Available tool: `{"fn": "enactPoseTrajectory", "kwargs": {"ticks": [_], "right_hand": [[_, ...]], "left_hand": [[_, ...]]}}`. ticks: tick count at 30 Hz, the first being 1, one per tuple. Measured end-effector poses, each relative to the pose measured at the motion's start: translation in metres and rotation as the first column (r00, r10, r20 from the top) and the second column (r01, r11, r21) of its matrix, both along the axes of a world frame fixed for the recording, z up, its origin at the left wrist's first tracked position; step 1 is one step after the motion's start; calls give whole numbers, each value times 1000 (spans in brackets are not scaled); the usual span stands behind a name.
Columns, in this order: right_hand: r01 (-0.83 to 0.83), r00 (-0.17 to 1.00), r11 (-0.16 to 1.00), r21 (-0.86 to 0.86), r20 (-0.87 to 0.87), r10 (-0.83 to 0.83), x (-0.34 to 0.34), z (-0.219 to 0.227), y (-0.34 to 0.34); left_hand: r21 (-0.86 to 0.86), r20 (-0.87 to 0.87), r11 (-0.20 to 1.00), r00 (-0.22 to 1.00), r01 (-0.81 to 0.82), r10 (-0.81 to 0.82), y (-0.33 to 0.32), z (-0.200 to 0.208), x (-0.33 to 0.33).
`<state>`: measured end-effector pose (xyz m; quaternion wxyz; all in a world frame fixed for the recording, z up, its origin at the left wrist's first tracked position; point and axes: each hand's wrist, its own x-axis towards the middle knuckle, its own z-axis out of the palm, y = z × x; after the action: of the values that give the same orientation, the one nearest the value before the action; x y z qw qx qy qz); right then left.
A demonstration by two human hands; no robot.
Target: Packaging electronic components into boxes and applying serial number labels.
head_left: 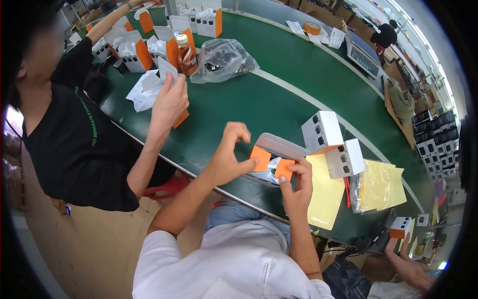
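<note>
In front of me stands an open small carton [283, 144], its back lid flap raised. Two orange side flaps lean inward, and white wrapping shows between them. My left hand [229, 159] is at the carton's left end, its thumb on the left orange flap [260, 158] and its curled fingers apart from the thumb. At the other end, my right hand [298, 192] has thumb and fingers closed at the right orange flap [284, 171]. What lies beneath the wrapping is hidden.
Two closed white-and-orange boxes [321, 130] stand right of the carton, beside yellow envelopes [322, 197] and a plastic-wrapped stack [376, 187]. At left a co-worker's hand [170, 102] holds white material. Beyond are a bottle [186, 56], a clear bag [224, 60] and several open boxes [134, 52].
</note>
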<state>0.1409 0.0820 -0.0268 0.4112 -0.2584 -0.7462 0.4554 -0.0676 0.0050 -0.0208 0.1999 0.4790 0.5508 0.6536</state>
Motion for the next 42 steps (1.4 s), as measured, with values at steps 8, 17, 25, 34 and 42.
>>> {"fn": "enactPoseTrajectory", "kwargs": {"ticks": [8,17,25,34,42], "right_hand": [[-260,955,941,217,200,218,3,36,37],[-264,946,961,81,217,242,6,46,26],[-207,958,977,46,212,193,1,46,21],[-226,941,907,357,319,109,9,39,19],[-263,924,959,103,313,220,13,52,18]], "left_hand": [[16,-209,825,809,564,-549,16,-1,-24],[80,-266,892,872,446,-412,3,5,-11],[85,-309,903,873,421,-378,2,-8,-12],[67,-561,961,807,267,-186,-9,-1,-3],[103,-484,970,863,221,-145,-11,-15,4]]}}
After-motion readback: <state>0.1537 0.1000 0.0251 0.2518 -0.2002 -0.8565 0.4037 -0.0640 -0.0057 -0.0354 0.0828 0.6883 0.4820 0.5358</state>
